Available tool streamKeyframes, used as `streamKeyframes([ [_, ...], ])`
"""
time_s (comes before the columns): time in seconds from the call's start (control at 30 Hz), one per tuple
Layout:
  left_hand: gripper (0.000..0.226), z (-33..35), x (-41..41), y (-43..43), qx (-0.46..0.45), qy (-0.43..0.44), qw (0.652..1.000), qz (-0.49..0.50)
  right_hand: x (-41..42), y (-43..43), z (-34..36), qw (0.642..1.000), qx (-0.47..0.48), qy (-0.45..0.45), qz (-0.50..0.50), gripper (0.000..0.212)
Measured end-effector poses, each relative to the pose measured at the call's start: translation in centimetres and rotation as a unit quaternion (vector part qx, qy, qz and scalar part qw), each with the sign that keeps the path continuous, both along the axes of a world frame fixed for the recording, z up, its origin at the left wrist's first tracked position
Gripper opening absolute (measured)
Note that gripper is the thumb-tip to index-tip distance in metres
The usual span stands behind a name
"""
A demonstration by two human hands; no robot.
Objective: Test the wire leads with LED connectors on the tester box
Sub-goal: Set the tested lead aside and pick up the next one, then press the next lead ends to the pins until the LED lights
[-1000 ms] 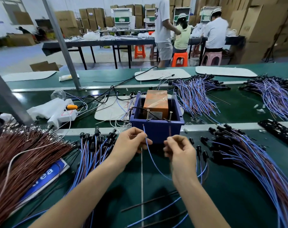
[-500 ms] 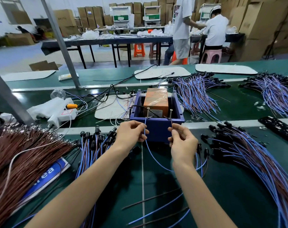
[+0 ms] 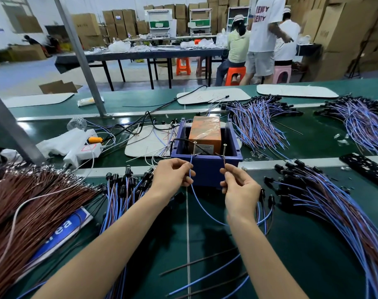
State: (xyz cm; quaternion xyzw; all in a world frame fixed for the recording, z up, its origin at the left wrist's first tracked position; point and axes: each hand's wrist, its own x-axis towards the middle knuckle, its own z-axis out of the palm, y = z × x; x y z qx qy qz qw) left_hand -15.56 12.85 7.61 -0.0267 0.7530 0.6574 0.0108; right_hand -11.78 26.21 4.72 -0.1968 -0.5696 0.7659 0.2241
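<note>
The blue tester box (image 3: 207, 167) stands mid-table with an orange block (image 3: 205, 134) inside and two upright metal screws at its front rim, a left screw (image 3: 194, 147) and a right screw (image 3: 224, 149). My left hand (image 3: 173, 175) pinches a blue wire lead (image 3: 196, 197), whose bare tip touches the left screw's base. My right hand (image 3: 239, 186) pinches a brown wire lead (image 3: 224, 161), its tip near the right screw's base. The blue lead loops down behind my right wrist. The connector on this lead is hidden.
A pile of leads with black LED connectors (image 3: 123, 190) lies left of the box, another pile (image 3: 326, 201) to the right. Brown wires (image 3: 32, 201) fill the near left. More lead bundles (image 3: 259, 124) lie behind. A white power strip (image 3: 84, 152) sits at left. People work at the far tables.
Both hands rose toward the box's front rim, bringing the blue and brown wire tips up to the two screws. The person in the white shirt walked to the right.
</note>
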Motion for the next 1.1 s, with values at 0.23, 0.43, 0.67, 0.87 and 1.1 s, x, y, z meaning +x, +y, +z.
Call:
streamKeyframes([
  [0.23,0.015,-0.2,-0.4,0.1,-0.057,0.033,0.998,0.005,0.0,0.1,-0.1,1.0,0.009,-0.009,-0.008,0.027],
  [0.43,0.014,0.0,-0.4,0.1,-0.078,0.041,0.996,-0.002,0.1,-0.2,0.0,1.0,-0.006,-0.007,-0.008,0.023],
  [0.67,0.021,0.7,3.3,-0.4,-0.032,-0.002,0.99,-0.136,2.4,-0.2,0.8,0.996,0.036,0.005,0.083,0.028],
  [0.87,0.045,1.3,8.8,-4.5,-0.214,-0.049,0.894,-0.392,5.4,3.7,-0.2,0.934,0.312,-0.1,0.142,0.02],
  [1.1,0.05,1.0,8.7,-10.7,-0.453,0.138,0.853,-0.22,4.9,8.5,-2.4,0.806,0.504,-0.299,0.083,0.018],
])
